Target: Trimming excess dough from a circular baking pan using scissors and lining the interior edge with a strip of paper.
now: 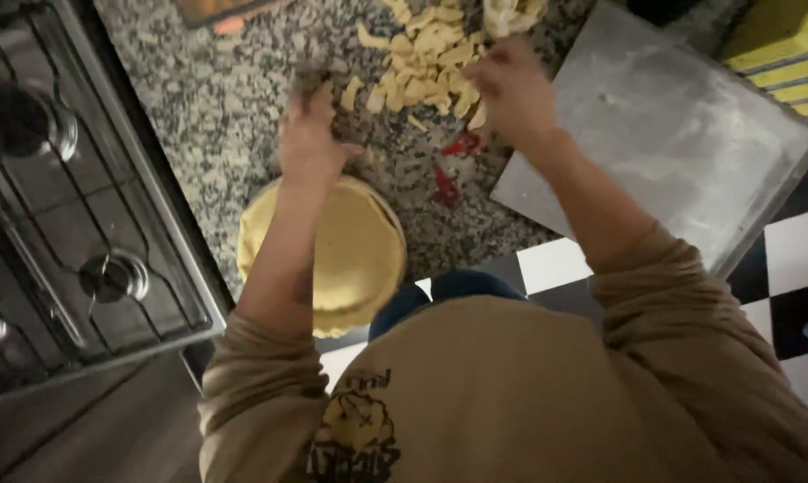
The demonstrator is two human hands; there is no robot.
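Stacked yellow dough rounds [350,259] are lying on the granite desk [216,116] beneath the left forearm. Beyond them, the left hand [310,134] is blurred, seemingly curled, while the right hand [510,85] is pinching into pale cut dough pieces [422,58].

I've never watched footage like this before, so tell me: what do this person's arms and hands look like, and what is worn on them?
Both hands, the left hand and the right hand, are bare, with no gloves. Both forearms are uncovered, because the loose tan sleeves are pushed up to the elbows. The tan top has a yellow and black printed graphic on the front.
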